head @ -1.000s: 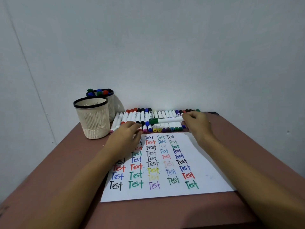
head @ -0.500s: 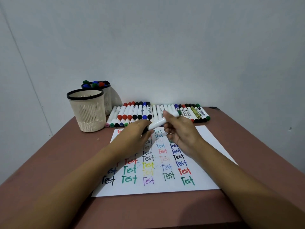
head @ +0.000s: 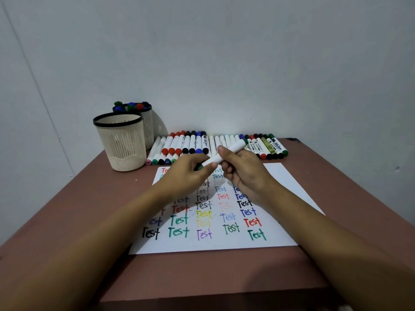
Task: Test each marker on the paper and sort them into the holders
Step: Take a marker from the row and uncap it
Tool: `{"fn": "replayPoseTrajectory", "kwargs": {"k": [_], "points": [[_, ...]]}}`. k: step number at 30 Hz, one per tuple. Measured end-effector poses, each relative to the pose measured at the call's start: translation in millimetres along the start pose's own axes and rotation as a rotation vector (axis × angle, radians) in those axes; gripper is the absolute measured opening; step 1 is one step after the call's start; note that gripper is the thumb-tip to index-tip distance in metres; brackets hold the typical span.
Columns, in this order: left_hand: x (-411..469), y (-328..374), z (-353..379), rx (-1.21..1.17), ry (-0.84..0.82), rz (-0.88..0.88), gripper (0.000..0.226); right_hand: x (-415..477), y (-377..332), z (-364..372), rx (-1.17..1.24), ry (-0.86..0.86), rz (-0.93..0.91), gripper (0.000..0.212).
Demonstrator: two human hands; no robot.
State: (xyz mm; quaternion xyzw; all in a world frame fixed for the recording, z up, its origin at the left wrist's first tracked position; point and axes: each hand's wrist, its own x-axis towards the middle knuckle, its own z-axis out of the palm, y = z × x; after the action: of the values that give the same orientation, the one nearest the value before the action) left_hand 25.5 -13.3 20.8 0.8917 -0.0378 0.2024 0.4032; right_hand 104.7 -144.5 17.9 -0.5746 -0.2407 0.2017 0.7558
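Indoors, a reddish-brown table (head: 67, 225) stands against a bare grey wall (head: 224, 63). Above the scribbled paper (head: 283, 185), the left hand (head: 186, 175) pinches the cap of a green marker (head: 231, 150); the right hand (head: 246, 173) grips its white barrel. Two holders (head: 121, 144) sit back-left.

Left forearm (head: 89, 239): bare, enters at the lower left of the frame and runs diagonally up to centre.
Left hand (head: 186, 173): back upward, fingers curled, pinching the lower, green end of a white marker (head: 235, 146).
Right forearm (head: 325, 239): bare, enters at the lower right and angles up toward centre.
Right hand (head: 244, 173): just right of the left, fingers curled round the marker's barrel, thumb (head: 221, 151) on top.
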Motion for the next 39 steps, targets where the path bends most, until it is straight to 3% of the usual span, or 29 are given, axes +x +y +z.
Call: {"fn": "replayPoseTrajectory", "kwargs": {"k": [8,12,16,18,21,28,39], "points": [[-7,5,1,-0.3,0.039,-0.118,0.017,0,-1,-7,-0.08,-0.058,-0.119,0.026],[-9,4,-1,-0.186,0.064,-0.133,0.019,-2,-2,-8,-0.084,-0.036,-0.126,0.019],[-6,-6,-4,-0.043,0.188,-0.233,0.029,4,-17,-19,0.229,0.195,-0.116,0.021],[-2,-14,-6,-0.082,0.272,-0.286,0.032,8,-21,-34,0.265,0.301,-0.094,0.017],[4,-27,-10,-0.201,0.323,-0.337,0.036,15,-15,-45,0.138,0.383,-0.068,0.015],[6,-38,-9,-0.177,0.27,-0.348,0.032,22,2,-50,-0.256,0.483,-0.068,0.017],[4,-40,-11,-0.167,0.257,-0.361,0.029,23,10,-47,-0.381,0.44,-0.038,0.018]]}}
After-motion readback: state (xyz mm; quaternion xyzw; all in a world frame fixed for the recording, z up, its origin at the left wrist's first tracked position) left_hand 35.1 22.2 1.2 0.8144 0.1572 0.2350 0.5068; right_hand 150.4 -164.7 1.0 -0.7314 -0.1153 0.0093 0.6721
